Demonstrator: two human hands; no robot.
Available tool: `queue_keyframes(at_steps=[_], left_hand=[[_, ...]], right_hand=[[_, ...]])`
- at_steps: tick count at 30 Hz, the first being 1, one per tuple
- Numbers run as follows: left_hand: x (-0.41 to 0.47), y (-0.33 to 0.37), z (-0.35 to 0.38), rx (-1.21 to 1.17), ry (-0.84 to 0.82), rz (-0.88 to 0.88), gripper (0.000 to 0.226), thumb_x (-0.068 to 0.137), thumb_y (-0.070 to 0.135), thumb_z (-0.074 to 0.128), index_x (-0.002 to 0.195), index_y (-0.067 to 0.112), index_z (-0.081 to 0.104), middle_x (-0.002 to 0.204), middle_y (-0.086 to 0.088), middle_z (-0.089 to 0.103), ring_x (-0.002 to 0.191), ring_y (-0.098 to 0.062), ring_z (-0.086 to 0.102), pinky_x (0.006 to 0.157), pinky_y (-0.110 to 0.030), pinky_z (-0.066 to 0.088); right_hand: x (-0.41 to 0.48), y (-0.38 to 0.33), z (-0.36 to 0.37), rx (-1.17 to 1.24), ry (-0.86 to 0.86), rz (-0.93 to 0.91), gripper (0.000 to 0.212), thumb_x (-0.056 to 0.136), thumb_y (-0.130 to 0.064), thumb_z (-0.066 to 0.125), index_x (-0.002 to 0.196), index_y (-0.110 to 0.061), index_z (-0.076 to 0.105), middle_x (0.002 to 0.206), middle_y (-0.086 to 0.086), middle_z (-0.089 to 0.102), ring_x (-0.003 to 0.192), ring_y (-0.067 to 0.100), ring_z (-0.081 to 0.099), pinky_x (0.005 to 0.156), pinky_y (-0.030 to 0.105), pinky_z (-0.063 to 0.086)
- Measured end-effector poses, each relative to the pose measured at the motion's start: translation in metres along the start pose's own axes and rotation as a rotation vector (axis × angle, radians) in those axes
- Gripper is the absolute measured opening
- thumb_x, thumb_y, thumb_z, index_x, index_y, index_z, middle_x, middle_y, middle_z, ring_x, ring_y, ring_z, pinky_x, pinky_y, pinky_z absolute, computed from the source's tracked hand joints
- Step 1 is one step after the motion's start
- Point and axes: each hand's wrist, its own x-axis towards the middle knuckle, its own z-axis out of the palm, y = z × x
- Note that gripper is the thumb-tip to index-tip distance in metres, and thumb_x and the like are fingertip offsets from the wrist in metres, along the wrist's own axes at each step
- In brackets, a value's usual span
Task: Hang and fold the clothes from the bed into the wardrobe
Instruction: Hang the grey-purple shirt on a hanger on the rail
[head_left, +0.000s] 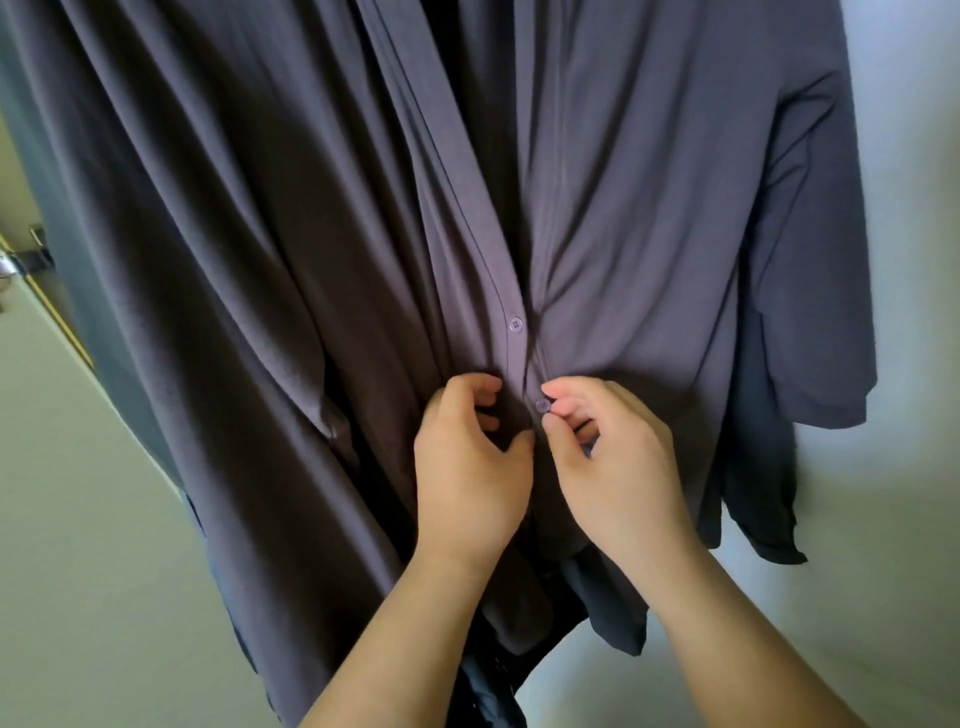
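Presently in hand: a grey-purple button-front garment (649, 208), hanging full length across the middle of the view, its top out of frame.
Fabric: soft and matt, falling in long folds; a short sleeve hangs at the far right.
Front opening: two placket edges run down the centre, parted above and drawn together just above the hands.
Fastenings: an upper button (515, 325) in matching colour lies flat on the left placket strip where the edges meet; a lower button (543, 406) sits just below it, at the fingertips.
Grip, right side: the right hand (618, 457) pinches the lower button between thumb tip and forefinger tip, the other fingers curled loosely behind.
Grip, left side: the left hand (470, 462) clasps the left placket edge, fingers curled into the cloth and thumb pressed to its front, close beside the button.
Spacing of hands: side by side, thumbs nearly touching over the placket.
Forearms: bare, rising from the near bottom edge.
Behind: a darker garment (769, 467), blue-black, showing past the hem at lower right.
Right surround: a pale wall (909, 467).
Left surround: a pale green panel (78, 519), with a metal fitting (21, 262) at the left edge.
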Motion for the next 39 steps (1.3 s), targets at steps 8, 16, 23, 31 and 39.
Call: queue_keyframes(at_steps=[8, 16, 23, 31, 39], left_hand=[[-0.003, -0.006, 0.006, 0.124, 0.04, 0.008, 0.036, 0.081, 0.025, 0.08, 0.112, 0.024, 0.061, 0.104, 0.012, 0.058, 0.083, -0.006, 0.057, 0.076, -0.012, 0.043], [-0.009, -0.01, -0.003, -0.375, -0.003, -0.125, 0.006, 0.093, 0.012, 0.073, 0.097, 0.016, 0.075, 0.084, 0.006, 0.075, 0.08, -0.005, 0.071, 0.078, -0.018, 0.055], [-0.009, -0.015, -0.004, -0.605, -0.146, -0.311, 0.01, 0.099, 0.013, 0.063, 0.097, 0.011, 0.072, 0.086, -0.001, 0.073, 0.082, -0.012, 0.065, 0.088, -0.04, 0.057], [-0.01, -0.014, -0.004, -0.609, -0.122, -0.299, 0.006, 0.097, 0.016, 0.067, 0.098, 0.013, 0.071, 0.094, -0.019, 0.074, 0.084, -0.024, 0.066, 0.091, -0.058, 0.056], [-0.006, -0.002, -0.004, -0.502, 0.036, -0.197, 0.006, 0.092, 0.014, 0.074, 0.092, 0.02, 0.074, 0.085, 0.004, 0.075, 0.073, -0.007, 0.069, 0.069, -0.027, 0.056]], right_hand=[[0.005, 0.001, 0.004, -0.002, -0.032, 0.049, 0.009, 0.089, -0.013, 0.071, 0.091, -0.022, 0.073, 0.082, -0.01, 0.067, 0.072, 0.003, 0.061, 0.065, 0.005, 0.044], [0.012, -0.001, -0.002, -0.002, -0.109, 0.243, 0.008, 0.093, -0.022, 0.065, 0.088, -0.025, 0.07, 0.074, -0.015, 0.07, 0.076, -0.001, 0.065, 0.066, 0.009, 0.044], [0.008, -0.003, -0.003, 0.133, -0.142, 0.395, 0.006, 0.093, -0.025, 0.067, 0.091, -0.024, 0.072, 0.081, -0.015, 0.073, 0.08, -0.004, 0.067, 0.071, 0.016, 0.051], [0.002, -0.009, -0.006, 0.376, -0.151, 0.48, 0.004, 0.091, -0.02, 0.073, 0.093, -0.023, 0.074, 0.085, -0.016, 0.076, 0.085, -0.006, 0.07, 0.072, 0.01, 0.052], [0.004, -0.016, -0.006, 0.286, -0.088, 0.375, 0.006, 0.089, -0.019, 0.073, 0.091, -0.025, 0.075, 0.082, -0.017, 0.074, 0.08, -0.001, 0.07, 0.073, 0.013, 0.053]])
